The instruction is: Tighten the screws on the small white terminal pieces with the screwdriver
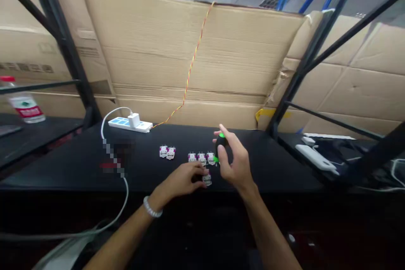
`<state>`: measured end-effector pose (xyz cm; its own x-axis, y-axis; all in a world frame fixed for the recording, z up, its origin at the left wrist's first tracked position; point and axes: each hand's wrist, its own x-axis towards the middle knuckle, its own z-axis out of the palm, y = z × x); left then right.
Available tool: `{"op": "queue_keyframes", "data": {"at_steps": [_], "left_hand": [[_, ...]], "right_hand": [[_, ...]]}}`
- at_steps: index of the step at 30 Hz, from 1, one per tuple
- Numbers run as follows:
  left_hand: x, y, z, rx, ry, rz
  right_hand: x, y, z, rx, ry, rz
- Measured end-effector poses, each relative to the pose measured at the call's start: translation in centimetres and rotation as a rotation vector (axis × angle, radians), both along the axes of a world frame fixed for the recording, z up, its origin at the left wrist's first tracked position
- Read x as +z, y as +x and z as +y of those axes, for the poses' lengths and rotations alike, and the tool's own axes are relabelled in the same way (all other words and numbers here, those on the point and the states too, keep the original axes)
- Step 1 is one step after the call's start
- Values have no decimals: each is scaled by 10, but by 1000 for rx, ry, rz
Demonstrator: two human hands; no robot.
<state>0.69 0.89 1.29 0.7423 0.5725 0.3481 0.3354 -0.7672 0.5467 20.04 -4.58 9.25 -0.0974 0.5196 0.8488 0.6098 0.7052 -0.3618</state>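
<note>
My right hand (236,160) is wrapped round the handle of a small black and green screwdriver (220,142), held nearly upright with its lower end down. My left hand (186,179) pinches a small white and purple part with metal prongs (206,178) near the front edge of the black table. Just beyond my fingers, three similar white and purple parts (201,158) stand in a row, the rightmost beside the screwdriver's lower end. Two more such parts (167,152) lie side by side farther left. Their exact kind is too small to make out.
At the back left is a white power strip (144,126) with a plugged-in charger (134,120); its white cable (127,187) hangs over the table's front edge. Cardboard (190,50) walls the back. Black metal posts (292,71) flank both sides. A bottle (28,107) stands left.
</note>
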Motion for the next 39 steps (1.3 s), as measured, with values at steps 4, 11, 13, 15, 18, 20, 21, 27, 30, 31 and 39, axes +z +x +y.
{"op": "queue_keyframes", "data": {"at_steps": [4, 11, 13, 15, 18, 20, 21, 27, 30, 31, 39], "left_hand": [[1, 0, -1, 6, 4, 7], [1, 0, 0, -6, 12, 8], [1, 0, -1, 1, 13, 10], [1, 0, -1, 3, 15, 11], [1, 0, -2, 9, 21, 21], [1, 0, -2, 5, 28, 31], [1, 0, -2, 2, 33, 34], [1, 1, -4, 0, 24, 26], [1, 1, -6, 32, 13, 23], [2, 2, -7, 41, 14, 23], [6, 12, -19, 49, 2, -59]], "right_hand": [[1, 3, -2, -93, 41, 10], [7, 5, -7, 10, -39, -20], [7, 4, -7, -4, -37, -11], [6, 2, -6, -56, -8, 8], [4, 2, -3, -92, -6, 35], [4, 3, -3, -39, -44, 39], [4, 3, -3, -4, -60, 40], [4, 2, -2, -131, -3, 46], [3, 2, 0, -134, -10, 39], [3, 3, 0, -112, -24, 36], [3, 6, -4, -51, -25, 49]]}}
